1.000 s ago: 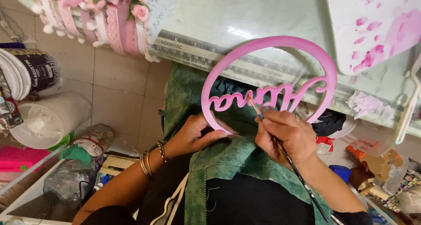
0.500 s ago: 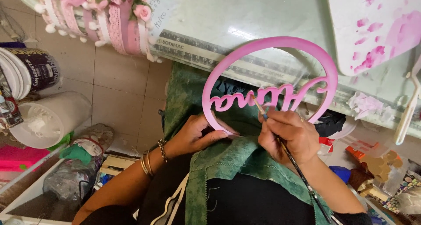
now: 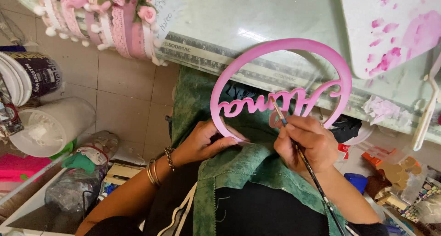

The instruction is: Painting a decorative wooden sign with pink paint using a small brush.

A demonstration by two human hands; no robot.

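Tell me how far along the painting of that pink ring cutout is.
Done, by the look of it: the ring and most of the cursive lettering already show even pink. In hand: the left hand steadies the ring's lower edge while the right hand puts the thin brush to the lettering's middle. Left: whatever that stroke has not covered; unpainted patches are too small to tell, and the back is hidden.

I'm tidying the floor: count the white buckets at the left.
2. One white bucket lies on its side on the tiles; another bucket with a dark label lies above it. More may be hidden off-frame.
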